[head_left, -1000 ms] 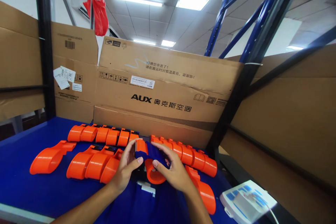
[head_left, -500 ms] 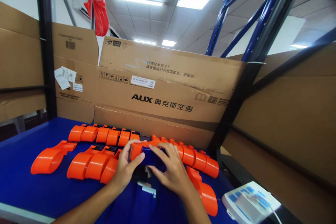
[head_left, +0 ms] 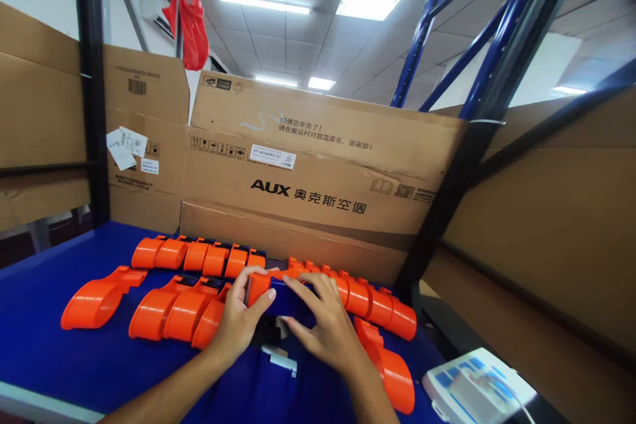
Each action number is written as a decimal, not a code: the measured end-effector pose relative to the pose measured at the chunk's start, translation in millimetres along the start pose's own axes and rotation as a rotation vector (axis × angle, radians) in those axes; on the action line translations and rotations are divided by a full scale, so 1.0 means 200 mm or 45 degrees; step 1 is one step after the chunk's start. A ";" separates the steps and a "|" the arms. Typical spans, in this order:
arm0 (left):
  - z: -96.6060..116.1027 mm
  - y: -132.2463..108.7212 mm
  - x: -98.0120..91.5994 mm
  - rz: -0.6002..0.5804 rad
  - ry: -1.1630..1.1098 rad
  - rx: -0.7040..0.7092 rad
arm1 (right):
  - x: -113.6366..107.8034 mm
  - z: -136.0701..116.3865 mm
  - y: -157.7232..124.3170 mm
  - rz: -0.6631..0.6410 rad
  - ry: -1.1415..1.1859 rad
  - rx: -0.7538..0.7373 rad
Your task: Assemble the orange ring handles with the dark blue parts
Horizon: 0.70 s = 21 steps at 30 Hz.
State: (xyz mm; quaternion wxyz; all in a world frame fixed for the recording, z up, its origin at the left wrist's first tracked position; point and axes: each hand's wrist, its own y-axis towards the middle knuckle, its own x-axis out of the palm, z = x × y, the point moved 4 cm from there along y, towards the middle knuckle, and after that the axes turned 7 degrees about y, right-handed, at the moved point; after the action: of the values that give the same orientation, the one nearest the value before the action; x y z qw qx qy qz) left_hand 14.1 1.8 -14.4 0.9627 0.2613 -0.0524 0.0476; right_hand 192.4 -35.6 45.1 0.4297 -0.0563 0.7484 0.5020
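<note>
Both hands meet at the middle of the blue tabletop, around an orange tape dispenser point(head_left: 258, 287) with a dark blue part point(head_left: 284, 299) on its near side. My left hand point(head_left: 237, 315) grips its left end, thumb in front and fingers behind. Around the right portion curls my right hand point(head_left: 325, 323), fingers against the top and blue part, thumb lower down. Just below lies a blue piece with a pale grey edge point(head_left: 279, 359). Similar orange dispensers point(head_left: 152, 310) stand left of the hands, and another point(head_left: 397, 377) is beside my right forearm.
Rows of orange dispensers point(head_left: 171, 254) line the back, continuing on the right point(head_left: 380, 305). A white device with blue keys point(head_left: 477, 384) and a cable occupies the right front. Cardboard sheets point(head_left: 223, 175) wall the back and sides. Dark rack posts point(head_left: 92, 93) rise at the corners.
The whole view has shifted slightly. Both hands keep nearly the same hold on the orange tape dispenser.
</note>
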 end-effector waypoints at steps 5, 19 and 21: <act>0.01 0.00 0.01 -0.004 -0.022 -0.025 | 0.00 -0.01 0.00 -0.003 0.024 0.020; 0.14 -0.13 0.06 -0.427 0.728 0.759 | 0.05 0.11 0.00 0.361 1.280 0.676; 0.15 -0.15 0.06 -0.323 0.826 0.855 | 0.08 0.09 0.00 0.298 1.361 0.703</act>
State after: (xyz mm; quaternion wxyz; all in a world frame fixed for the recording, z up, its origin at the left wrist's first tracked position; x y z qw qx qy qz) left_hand 28.0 -37.9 -1.1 0.7900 0.5336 0.3010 0.0231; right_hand 193.0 -14.6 32.2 -0.0643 -0.1043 0.9641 0.2357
